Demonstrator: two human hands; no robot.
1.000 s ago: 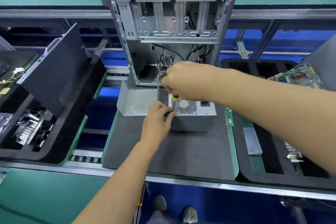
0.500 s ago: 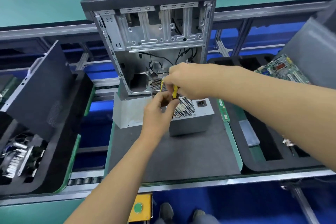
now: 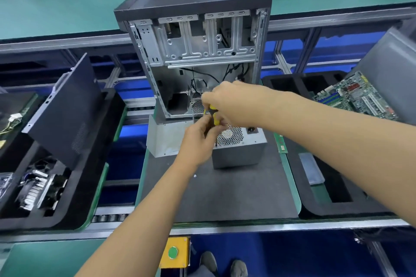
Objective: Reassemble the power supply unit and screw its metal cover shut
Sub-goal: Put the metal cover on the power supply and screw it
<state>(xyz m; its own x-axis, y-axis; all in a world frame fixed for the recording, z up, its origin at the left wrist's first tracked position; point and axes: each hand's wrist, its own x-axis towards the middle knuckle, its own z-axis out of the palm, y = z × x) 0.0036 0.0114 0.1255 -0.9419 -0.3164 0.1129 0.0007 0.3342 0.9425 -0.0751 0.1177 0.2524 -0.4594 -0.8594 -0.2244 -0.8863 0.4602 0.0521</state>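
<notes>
1. Power supply unit (image 3: 238,153): sitting on the grey mat (image 3: 225,191), at 6 o'clock from the open computer case (image 3: 195,51).
2. Right hand (image 3: 231,103): clenching the yellow-handled screwdriver (image 3: 214,117) above the unit's mesh grille.
3. Left hand (image 3: 198,139): fingers curling, pinching the screwdriver's shaft.
4. Loose screw (image 3: 195,175): lying at 7 o'clock from the unit.

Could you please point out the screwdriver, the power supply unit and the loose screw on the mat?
screwdriver (image 3: 214,117), head view, yellow handle.
power supply unit (image 3: 238,155), head view, grey front side.
loose screw (image 3: 195,176), head view, its head.
</notes>
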